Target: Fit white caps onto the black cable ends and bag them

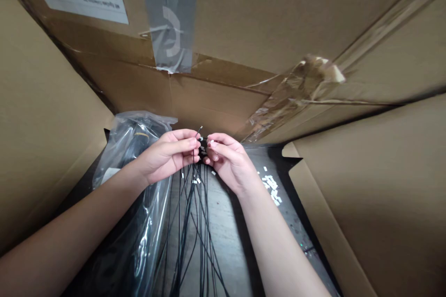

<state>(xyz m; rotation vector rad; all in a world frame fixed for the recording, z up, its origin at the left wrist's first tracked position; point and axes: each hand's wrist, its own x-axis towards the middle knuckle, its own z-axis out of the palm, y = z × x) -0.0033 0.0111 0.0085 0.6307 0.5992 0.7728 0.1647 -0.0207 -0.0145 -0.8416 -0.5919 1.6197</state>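
Bundle of thin black cables (188,209), hanging in loose strands, upper ends gathered at centre between left hand (167,155) and right hand (230,162), both closed in a fingertip pinch on the cables, knuckles nearly touching. Small white paper tabs (270,183) lie scattered on a black sheet (292,185) just beside the right hand. Clear plastic bag (135,185) with dark contents sits beside the left forearm, all within a cardboard box (55,102) with a taped flap (296,93).
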